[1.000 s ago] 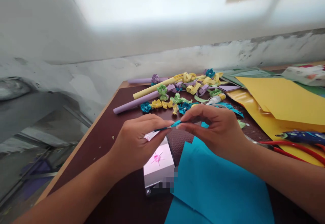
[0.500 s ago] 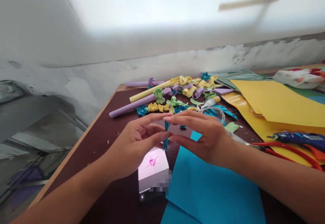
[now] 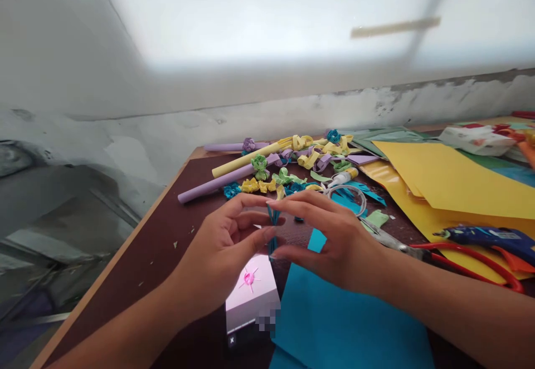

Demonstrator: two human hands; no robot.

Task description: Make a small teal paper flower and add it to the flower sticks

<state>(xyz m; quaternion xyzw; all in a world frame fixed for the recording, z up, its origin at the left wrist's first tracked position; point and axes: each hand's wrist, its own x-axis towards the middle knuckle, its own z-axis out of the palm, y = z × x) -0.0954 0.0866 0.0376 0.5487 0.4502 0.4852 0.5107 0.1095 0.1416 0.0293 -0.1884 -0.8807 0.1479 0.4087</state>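
Observation:
Between my hands, over the table, is a small blue paper piece (image 3: 273,229) made of thin strips pinched in at the middle. My left hand (image 3: 234,232) grips it between thumb and fingers. From the right, my right hand (image 3: 330,235) holds its upper end with the fingertips, and the thumb reaches its lower end. Below lies a phone (image 3: 251,296) whose screen shows a pink flower-like shape. Blue paper sheets (image 3: 351,313) lie under my right hand and forearm.
Behind my hands lie rolled paper tubes (image 3: 228,185), paper flowers (image 3: 259,165) and a glue bottle (image 3: 345,177). To the right are red-handled scissors (image 3: 472,257), a blue glue gun (image 3: 493,238) and yellow sheets (image 3: 460,179). The table's left edge (image 3: 125,246) runs beside my left arm.
My right thumb has moved down to the blue paper's lower end, while my left hand keeps its pinch. The whole view has shifted slightly, with the table items sitting lower.

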